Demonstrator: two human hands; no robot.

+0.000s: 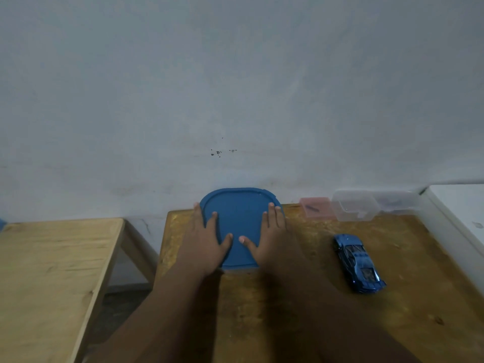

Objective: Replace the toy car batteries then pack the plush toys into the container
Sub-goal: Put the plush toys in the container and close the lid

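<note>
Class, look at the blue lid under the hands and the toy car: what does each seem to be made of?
Lid: probably plastic, matte, with a moulded raised rim. Toy car: glossy metallic-blue shell with bright highlights, possibly painted metal or plastic; the picture cannot settle which.

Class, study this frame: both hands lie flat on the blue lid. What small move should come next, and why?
Probably press down along the edges: the left hand and right hand lie flat, fingers spread, on the blue lid, which suggests sealing it. The toy car stands apart, untouched.
</note>
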